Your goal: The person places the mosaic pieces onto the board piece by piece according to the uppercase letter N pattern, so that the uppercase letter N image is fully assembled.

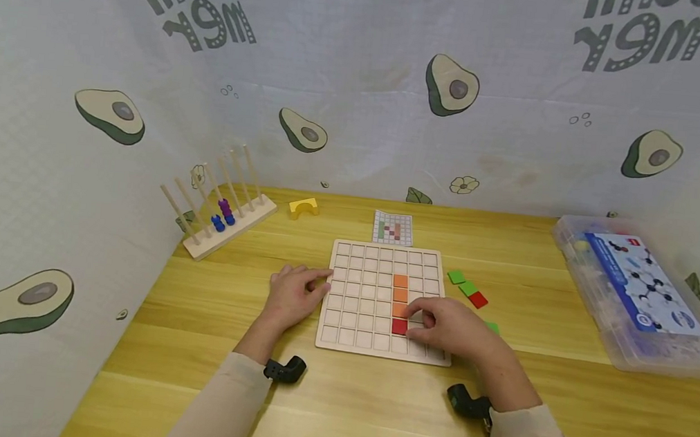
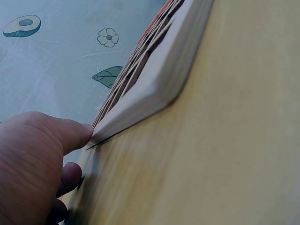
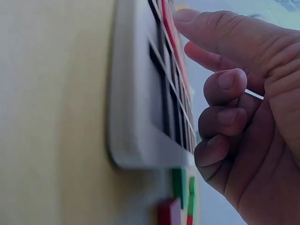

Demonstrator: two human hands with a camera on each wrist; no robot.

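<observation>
Clearly, the table [image 1: 365,404] is carrying everything, and only the head view is showing its farther part, where a clear plastic box [image 1: 608,342] is lying at the right. The wooden board [image 1: 368,291] is lying flat between the hands; the left wrist view is showing its thick side, while the head view is showing its cells from above. At far left a rod stand [image 1: 233,230] is standing. The right hand [image 1: 459,329] is reaching over the board; in the right wrist view its last three fingers are curling without any object, and its thumb is pointing at the red tile [image 1: 399,327]. I cannot tell if thumb and index are gripping it. The left hand [image 1: 293,297] is resting beside the board, its fingers relaxed and grasping nothing, one fingertip touching the edge. Three orange tiles [image 1: 400,294] are filling the cells directly above the red tile. The right wrist view is also showing another red tile [image 3: 169,213] near the board's corner, which the head view is not showing.
</observation>
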